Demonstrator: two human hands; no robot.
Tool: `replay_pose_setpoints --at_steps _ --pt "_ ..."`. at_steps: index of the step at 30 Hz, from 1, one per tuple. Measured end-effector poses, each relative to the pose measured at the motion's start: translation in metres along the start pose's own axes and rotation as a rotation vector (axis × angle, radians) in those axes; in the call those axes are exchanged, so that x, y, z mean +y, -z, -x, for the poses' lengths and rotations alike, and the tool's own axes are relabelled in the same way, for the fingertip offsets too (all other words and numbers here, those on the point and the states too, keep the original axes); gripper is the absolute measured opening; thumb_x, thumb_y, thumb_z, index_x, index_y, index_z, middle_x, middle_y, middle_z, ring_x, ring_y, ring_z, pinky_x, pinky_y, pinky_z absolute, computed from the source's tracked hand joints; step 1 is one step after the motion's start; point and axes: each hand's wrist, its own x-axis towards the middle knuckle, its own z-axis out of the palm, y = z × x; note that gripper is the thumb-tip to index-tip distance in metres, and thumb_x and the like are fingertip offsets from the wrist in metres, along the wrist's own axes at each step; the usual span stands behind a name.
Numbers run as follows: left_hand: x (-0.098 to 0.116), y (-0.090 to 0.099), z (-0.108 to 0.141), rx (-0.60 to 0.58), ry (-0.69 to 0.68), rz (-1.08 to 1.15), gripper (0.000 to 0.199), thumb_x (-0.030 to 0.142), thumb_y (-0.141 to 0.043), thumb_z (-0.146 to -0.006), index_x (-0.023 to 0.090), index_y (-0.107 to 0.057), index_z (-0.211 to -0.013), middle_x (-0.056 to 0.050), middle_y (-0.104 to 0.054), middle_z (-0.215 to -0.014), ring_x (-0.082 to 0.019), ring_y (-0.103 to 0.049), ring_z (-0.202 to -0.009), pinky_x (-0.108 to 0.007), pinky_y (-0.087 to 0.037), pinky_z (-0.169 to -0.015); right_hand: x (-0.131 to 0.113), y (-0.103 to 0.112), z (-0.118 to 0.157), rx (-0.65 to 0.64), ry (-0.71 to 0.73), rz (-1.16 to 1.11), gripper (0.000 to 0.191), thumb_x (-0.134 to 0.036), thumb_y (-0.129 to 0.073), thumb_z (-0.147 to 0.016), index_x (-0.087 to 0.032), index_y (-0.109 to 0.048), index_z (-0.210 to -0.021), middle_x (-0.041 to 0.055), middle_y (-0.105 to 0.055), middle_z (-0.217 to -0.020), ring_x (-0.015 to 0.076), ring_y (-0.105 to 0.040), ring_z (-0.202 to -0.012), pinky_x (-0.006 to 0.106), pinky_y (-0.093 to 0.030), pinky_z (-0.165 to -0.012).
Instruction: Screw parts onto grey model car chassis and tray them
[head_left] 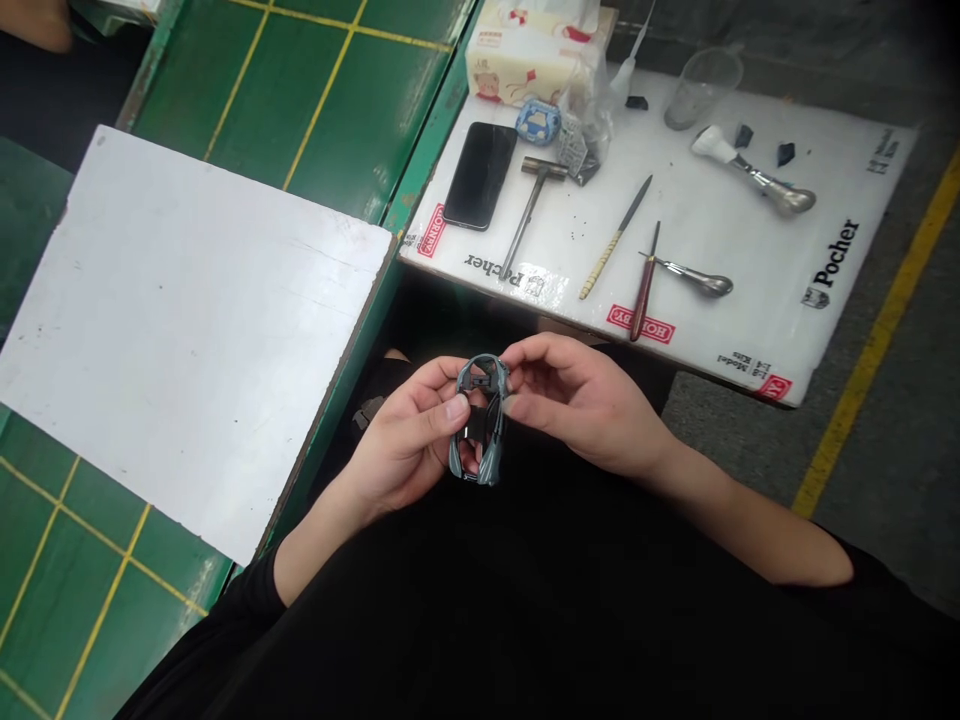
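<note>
A grey-blue plastic model car body [466, 458] is held upright in front of me, with dark parts visible inside its shell. My left hand [405, 445] grips its lower side, with the thumb pressed against the inner dark piece. My right hand [577, 400] pinches the top end of the body between its fingertips and thumb. Part of the body is hidden behind my fingers. Just beyond my hands lies the front edge of a white foam board [720, 240] carrying small tools.
On the foam board are a black phone [480, 175], a small hammer [531, 215], a knife [615, 235], a dark-handled tool [645, 285] and a plastic cup [701, 88]. A white board [187, 340] lies on a green mat [277, 90] to the left. A person's hand [34, 20] shows top left.
</note>
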Motion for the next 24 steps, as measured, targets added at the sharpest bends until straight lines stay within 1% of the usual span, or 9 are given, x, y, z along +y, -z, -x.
replay_pose_setpoints --at_steps 4,7,10,12,14,16,18,21,24 --pt "-0.001 0.001 -0.001 0.011 0.019 0.014 0.055 0.043 -0.117 -0.093 0.018 -0.082 -0.129 -0.002 -0.083 -0.103 -0.013 -0.081 -0.07 -0.023 -0.075 -0.064 0.003 -0.002 0.0 0.03 -0.005 0.062 0.052 -0.06 -0.118 -0.092 -0.028 -0.091 -0.125 0.0032 -0.084 -0.109 0.0213 -0.074 -0.087 0.036 -0.062 -0.077" --pt "-0.002 0.0 -0.001 0.0 0.021 0.014 0.054 0.042 -0.116 -0.094 0.018 -0.082 -0.129 -0.001 -0.083 -0.101 -0.013 -0.081 -0.069 -0.023 -0.075 -0.064 0.001 -0.002 0.0 0.02 -0.02 0.033 0.054 -0.06 -0.118 -0.092 -0.029 -0.09 -0.126 0.0026 -0.083 -0.108 0.0213 -0.074 -0.088 0.036 -0.062 -0.077" --pt "-0.004 0.001 -0.002 -0.02 -0.007 -0.001 0.049 0.04 -0.113 -0.098 0.018 -0.081 -0.13 0.0 -0.082 -0.1 -0.013 -0.081 -0.069 -0.021 -0.074 -0.063 -0.004 -0.001 0.001 -0.017 -0.043 -0.025 0.049 -0.06 -0.114 -0.096 -0.028 -0.09 -0.124 0.0027 -0.084 -0.107 0.023 -0.077 -0.093 0.037 -0.064 -0.085" --pt "-0.006 0.002 -0.002 -0.044 -0.049 -0.034 0.044 0.036 -0.11 -0.102 0.019 -0.081 -0.131 0.0 -0.083 -0.103 -0.013 -0.083 -0.07 -0.022 -0.074 -0.062 -0.008 0.0 0.001 -0.055 -0.077 -0.054 0.043 -0.061 -0.11 -0.101 -0.026 -0.09 -0.114 0.0035 -0.085 -0.106 0.0242 -0.079 -0.097 0.038 -0.065 -0.091" --pt "-0.008 0.005 -0.001 -0.08 -0.098 -0.093 0.041 0.031 -0.107 -0.104 0.02 -0.08 -0.133 -0.001 -0.085 -0.106 -0.014 -0.085 -0.074 -0.024 -0.076 -0.065 -0.011 0.001 0.001 -0.076 -0.106 -0.042 0.044 -0.064 -0.107 -0.104 -0.024 -0.089 -0.103 0.0026 -0.082 -0.098 0.0217 -0.074 -0.09 0.036 -0.061 -0.085" --pt "-0.009 0.009 0.0 -0.115 -0.135 -0.148 0.04 0.028 -0.105 -0.106 0.02 -0.079 -0.136 -0.002 -0.086 -0.108 -0.016 -0.087 -0.078 -0.027 -0.079 -0.07 -0.013 0.003 0.002 -0.084 -0.121 -0.013 0.048 -0.066 -0.104 -0.105 -0.022 -0.087 -0.097 -0.0003 -0.073 -0.087 0.0173 -0.061 -0.078 0.032 -0.05 -0.073" --pt "-0.011 0.012 0.001 -0.133 -0.153 -0.177 0.04 0.026 -0.104 -0.107 0.021 -0.079 -0.138 -0.002 -0.086 -0.109 -0.017 -0.088 -0.082 -0.028 -0.08 -0.073 -0.012 0.005 0.002 -0.103 -0.133 -0.011 0.053 -0.068 -0.103 -0.106 -0.022 -0.084 -0.091 -0.0027 -0.064 -0.079 0.0151 -0.05 -0.072 0.031 -0.041 -0.066" --pt "-0.011 0.013 0.001 -0.131 -0.148 -0.182 0.04 0.025 -0.104 -0.107 0.021 -0.079 -0.138 -0.003 -0.086 -0.111 -0.017 -0.088 -0.084 -0.027 -0.08 -0.073 -0.01 0.006 0.002 -0.149 -0.165 -0.039 0.06 -0.073 -0.1 -0.106 -0.022 -0.077 -0.084 -0.0038 -0.058 -0.073 0.0147 -0.046 -0.068 0.032 -0.036 -0.063" --pt "-0.009 0.011 0.001 -0.119 -0.133 -0.155 0.037 0.026 -0.104 -0.107 0.021 -0.079 -0.135 -0.002 -0.086 -0.108 -0.016 -0.087 -0.079 -0.027 -0.079 -0.069 -0.011 0.005 0.003 -0.132 -0.163 0.008 0.062 -0.077 -0.098 -0.107 -0.023 -0.076 -0.085 -0.0035 -0.058 -0.072 0.0156 -0.046 -0.068 0.032 -0.037 -0.062"
